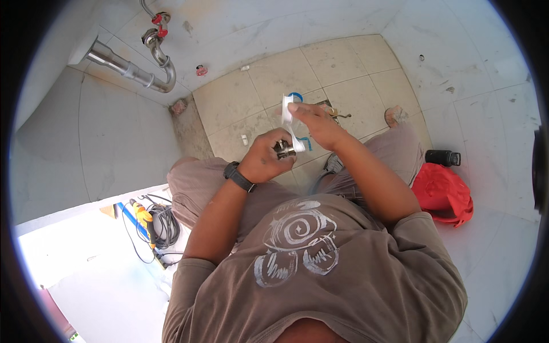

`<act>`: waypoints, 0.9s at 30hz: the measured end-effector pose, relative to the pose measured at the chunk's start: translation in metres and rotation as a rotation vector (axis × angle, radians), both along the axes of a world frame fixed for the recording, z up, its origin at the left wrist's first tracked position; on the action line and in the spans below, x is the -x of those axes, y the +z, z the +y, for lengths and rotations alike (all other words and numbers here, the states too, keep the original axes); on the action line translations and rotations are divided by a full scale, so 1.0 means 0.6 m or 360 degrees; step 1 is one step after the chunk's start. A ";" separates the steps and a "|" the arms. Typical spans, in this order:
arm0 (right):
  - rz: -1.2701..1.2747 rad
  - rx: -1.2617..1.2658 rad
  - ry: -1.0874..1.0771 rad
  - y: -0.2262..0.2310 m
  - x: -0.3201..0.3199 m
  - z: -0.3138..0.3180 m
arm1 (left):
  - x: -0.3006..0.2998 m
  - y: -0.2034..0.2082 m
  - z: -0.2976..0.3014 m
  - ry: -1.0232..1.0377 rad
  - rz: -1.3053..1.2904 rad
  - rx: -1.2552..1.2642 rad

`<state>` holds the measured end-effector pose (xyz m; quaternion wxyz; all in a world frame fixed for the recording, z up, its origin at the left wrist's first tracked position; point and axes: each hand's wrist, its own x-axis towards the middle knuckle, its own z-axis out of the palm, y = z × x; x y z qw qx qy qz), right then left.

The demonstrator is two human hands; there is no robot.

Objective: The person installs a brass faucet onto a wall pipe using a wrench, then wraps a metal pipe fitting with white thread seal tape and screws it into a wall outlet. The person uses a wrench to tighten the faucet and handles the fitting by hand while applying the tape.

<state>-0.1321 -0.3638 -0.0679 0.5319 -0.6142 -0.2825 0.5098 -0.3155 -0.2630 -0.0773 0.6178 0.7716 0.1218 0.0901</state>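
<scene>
A short, shiny metal fitting (283, 151) is clasped by the curled fingers of the left hand (263, 160), its white-wrapped end left exposed toward the right. Just beyond the fitting, a flat, round white tape spool (287, 111) is held by the right hand (319, 124), whose fingers are laid against its rim; the placing of the right thumb cannot be told. A thin, smooth tape strip (295, 138) is stretched from the spool to the fitting.

Room to either side of the fitting is narrowed by bent knees in soft brown trousers (209, 184). More open room is left beyond the fitting, over the beige, stained tile floor (274, 74), up to the foot of the far wall (274, 31). Well to the right of the fitting, movement is bounded by a glossy, grey-veined side wall (480, 74).

Beyond and left of the fitting, a polished, U-shaped drain trap (167, 75) is mounted near a small red valve handle (201, 70). Well right of the fitting, a crumpled red bag (443, 194) is set beside a black cylindrical bottle (441, 158). Nearer and left of the fitting, a yellow power tool (143, 218) is seen beside a loosely coiled black cable (167, 227)
</scene>
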 end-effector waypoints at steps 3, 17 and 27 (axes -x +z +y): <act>-0.0259 0.0331 -0.0162 -0.035 0.005 -0.016 | 0.004 0.009 0.011 0.0217 -0.0028 0.0082; -0.0214 -0.0344 0.0449 0.055 0.038 -0.081 | -0.005 -0.003 0.024 0.0318 -0.0082 -0.0327; -0.0294 0.0517 0.0347 -0.030 0.009 -0.047 | 0.004 0.009 0.022 0.0392 0.0003 0.0009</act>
